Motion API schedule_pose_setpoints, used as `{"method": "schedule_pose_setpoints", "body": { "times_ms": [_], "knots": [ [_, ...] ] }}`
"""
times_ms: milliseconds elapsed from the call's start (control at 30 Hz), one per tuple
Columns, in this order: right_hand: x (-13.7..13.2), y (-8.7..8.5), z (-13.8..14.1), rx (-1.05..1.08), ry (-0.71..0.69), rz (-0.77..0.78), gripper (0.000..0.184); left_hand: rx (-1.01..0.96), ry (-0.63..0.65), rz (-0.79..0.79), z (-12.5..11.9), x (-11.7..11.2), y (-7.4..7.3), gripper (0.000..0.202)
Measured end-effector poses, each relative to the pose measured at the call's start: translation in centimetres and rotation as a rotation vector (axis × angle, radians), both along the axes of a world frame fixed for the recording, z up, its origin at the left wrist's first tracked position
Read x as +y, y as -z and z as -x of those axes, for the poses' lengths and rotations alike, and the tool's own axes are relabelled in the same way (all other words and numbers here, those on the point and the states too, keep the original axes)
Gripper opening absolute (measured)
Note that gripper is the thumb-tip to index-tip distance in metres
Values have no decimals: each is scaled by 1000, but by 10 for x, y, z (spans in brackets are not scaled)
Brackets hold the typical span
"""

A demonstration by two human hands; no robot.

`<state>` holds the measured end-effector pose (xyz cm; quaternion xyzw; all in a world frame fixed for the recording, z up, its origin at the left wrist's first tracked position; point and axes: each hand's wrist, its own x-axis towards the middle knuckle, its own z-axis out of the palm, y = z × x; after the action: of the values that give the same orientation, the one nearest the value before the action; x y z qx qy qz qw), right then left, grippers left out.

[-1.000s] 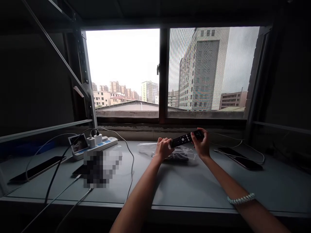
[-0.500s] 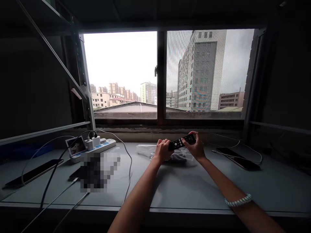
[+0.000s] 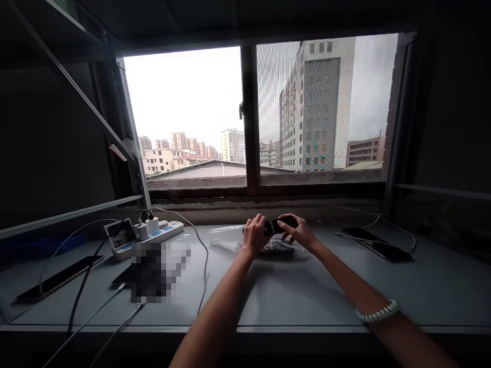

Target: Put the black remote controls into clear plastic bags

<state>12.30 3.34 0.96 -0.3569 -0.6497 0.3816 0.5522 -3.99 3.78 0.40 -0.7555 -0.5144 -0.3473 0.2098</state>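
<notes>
A black remote control (image 3: 274, 227) with light-coloured buttons is held level above the desk. My left hand (image 3: 254, 236) is closed around its left end, the fingers over the back edge. At the other end my right hand (image 3: 299, 232) grips it, thumb lying on the button face and fingers behind. Beneath the hands lies a clear plastic bag (image 3: 226, 236), with something dark in it or under it that I cannot make out. The left hand hides part of the remote and of the bag.
A white power strip (image 3: 169, 232) with plugged-in chargers stands at the left, a small framed picture (image 3: 120, 233) beside it. One phone (image 3: 57, 280) lies far left, another phone (image 3: 378, 244) at the right. A white cable (image 3: 207, 255) crosses the grey desk (image 3: 307, 306). Metal shelf posts flank the window.
The remote has come down slightly and to the left, and is now more level. My right hand has moved left and lower along with it. The camera view has tilted a little.
</notes>
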Motion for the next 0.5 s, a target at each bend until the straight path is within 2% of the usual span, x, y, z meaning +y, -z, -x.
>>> {"method": "schedule_pose_setpoints", "body": {
  "times_ms": [133,300,500],
  "knots": [
    [0,0,0,-18,-22,24,38,43,1,21,1,1,4,16],
    [3,3,0,-42,46,72,38,88,70,11,2,5,6,22],
    [4,6,3,-6,102,21,54,43,147,-11,-1,3,3,36]
  ]
}}
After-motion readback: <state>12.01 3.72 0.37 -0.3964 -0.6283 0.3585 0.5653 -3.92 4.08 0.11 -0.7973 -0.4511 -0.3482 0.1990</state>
